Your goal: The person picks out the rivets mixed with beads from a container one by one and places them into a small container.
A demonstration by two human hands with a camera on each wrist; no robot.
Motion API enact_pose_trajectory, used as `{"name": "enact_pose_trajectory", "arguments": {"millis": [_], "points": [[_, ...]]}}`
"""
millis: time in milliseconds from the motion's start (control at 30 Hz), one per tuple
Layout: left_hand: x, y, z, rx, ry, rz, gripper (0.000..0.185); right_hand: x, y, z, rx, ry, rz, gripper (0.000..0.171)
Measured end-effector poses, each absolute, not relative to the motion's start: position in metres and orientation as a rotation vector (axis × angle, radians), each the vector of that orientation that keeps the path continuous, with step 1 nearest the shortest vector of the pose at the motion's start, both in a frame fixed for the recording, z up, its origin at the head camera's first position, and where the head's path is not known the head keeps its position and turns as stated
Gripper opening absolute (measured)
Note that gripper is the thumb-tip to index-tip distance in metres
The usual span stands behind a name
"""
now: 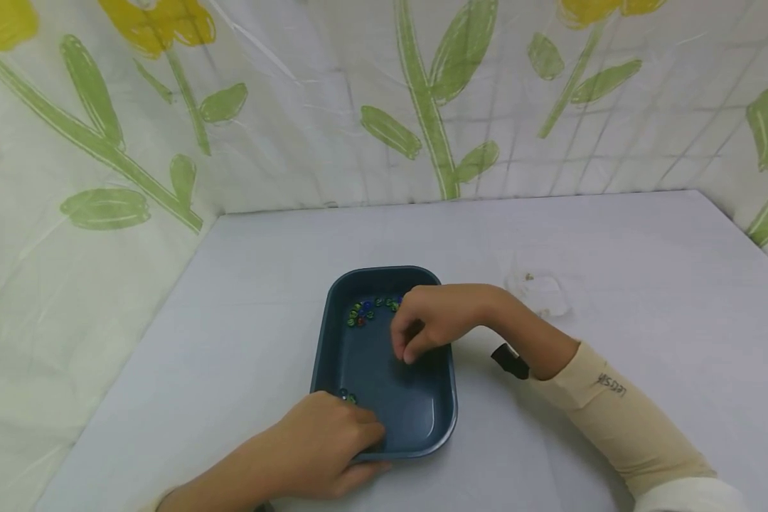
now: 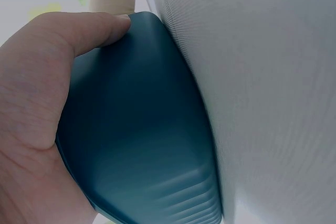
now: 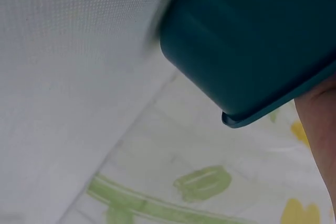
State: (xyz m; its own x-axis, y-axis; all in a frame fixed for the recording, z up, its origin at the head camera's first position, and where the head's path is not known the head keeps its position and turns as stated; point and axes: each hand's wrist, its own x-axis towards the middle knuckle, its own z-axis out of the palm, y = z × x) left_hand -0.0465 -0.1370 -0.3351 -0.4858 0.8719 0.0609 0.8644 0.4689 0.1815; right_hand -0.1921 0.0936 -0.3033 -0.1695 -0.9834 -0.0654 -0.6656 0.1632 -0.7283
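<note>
A dark blue rectangular tray point(image 1: 434, 427) lies on the white table. Several small coloured beads point(image 1: 361, 313) sit at its far left corner, and two more beads point(image 1: 348, 396) lie by its near left rim. My left hand point(image 1: 323, 448) grips the tray's near left corner; in the left wrist view my thumb point(image 2: 94, 30) presses on the tray's outer wall point(image 2: 142, 145). My right hand point(image 1: 432, 321) hovers over the tray's middle with fingers curled downward, fingertips together; whether a bead is pinched is hidden. The right wrist view shows the tray's outer wall point(image 3: 252, 40).
A crumpled clear plastic bag point(image 1: 540, 291) lies on the table right of the tray. Flower-printed sheets point(image 1: 384, 99) wall in the table at the back and both sides. A black strap point(image 1: 509, 360) sits at my right wrist.
</note>
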Motion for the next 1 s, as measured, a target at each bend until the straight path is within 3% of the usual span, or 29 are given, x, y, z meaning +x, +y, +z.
{"name": "enact_pose_trajectory", "arguments": {"millis": [1000], "points": [[-0.047,-0.136,-0.335,1.568,2.651,0.313,0.034,-0.194,0.117,-0.287,-1.520,1.930,-0.852,0.006]]}}
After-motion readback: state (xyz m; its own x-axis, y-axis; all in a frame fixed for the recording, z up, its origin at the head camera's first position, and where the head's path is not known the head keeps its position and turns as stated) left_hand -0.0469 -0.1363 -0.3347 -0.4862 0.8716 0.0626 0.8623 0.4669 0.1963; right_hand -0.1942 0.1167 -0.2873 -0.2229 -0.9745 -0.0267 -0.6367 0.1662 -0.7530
